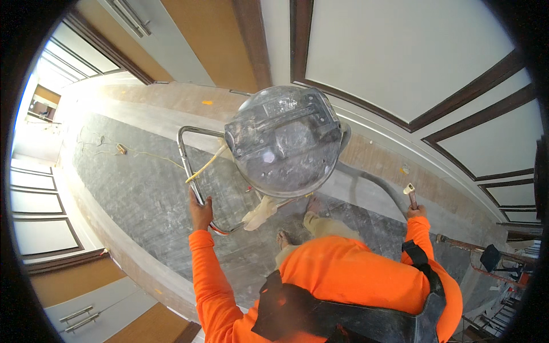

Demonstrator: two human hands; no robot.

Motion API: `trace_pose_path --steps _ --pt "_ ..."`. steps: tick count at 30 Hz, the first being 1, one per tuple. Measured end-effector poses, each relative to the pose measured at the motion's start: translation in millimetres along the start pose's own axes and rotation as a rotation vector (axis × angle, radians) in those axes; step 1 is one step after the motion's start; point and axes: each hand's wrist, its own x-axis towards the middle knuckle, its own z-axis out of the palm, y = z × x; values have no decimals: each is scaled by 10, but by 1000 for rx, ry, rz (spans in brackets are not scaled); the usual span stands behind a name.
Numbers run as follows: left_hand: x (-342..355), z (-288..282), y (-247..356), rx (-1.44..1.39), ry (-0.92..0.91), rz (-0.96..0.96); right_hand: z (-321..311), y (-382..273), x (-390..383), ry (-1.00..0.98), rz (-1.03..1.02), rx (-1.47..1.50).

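A round, drum-shaped vacuum cleaner [286, 154] with a dusty grey-black lid stands on the floor in front of me. My left hand [200, 214] is closed around its bent chrome handle [184, 151], at the left of the drum. A grey hose [380, 184] curves from behind the drum toward my right hand [417, 211]. That hand is closed on the hose end, from which a short tube with a pale tip [409, 190] points up. Pale crumpled cloth or plastic [260, 212] hangs by the lower chrome bar. A yellow cable [207, 163] passes over the handle.
An extension cord with a small socket block [121, 148] lies on the dusty grey floor [137, 194]. White panelled walls with dark trim [400, 57] run along the right. Cabinets with metal handles [77, 319] stand lower left. A cluttered metal frame [497, 260] is at far right.
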Motion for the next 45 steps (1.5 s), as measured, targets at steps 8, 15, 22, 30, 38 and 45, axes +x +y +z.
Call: trace_pose_path --steps 8,15,22,30,38,45 --pt "102 -67 29 47 17 92 -230 -225 -654 179 -4 55" --pt "77 -105 175 -80 -87 -10 56 -367 -1018 34 48 -1" --pt "7 -157 201 42 100 124 91 -675 -991 82 142 -79" --pt "-31 -22 652 245 161 -292 49 -572 -1034 75 139 -37" --pt "211 -15 374 322 206 -120 -45 -650 -1199 60 136 -26" --pt "740 -189 544 423 52 -161 -171 -726 -1277 58 177 -8"
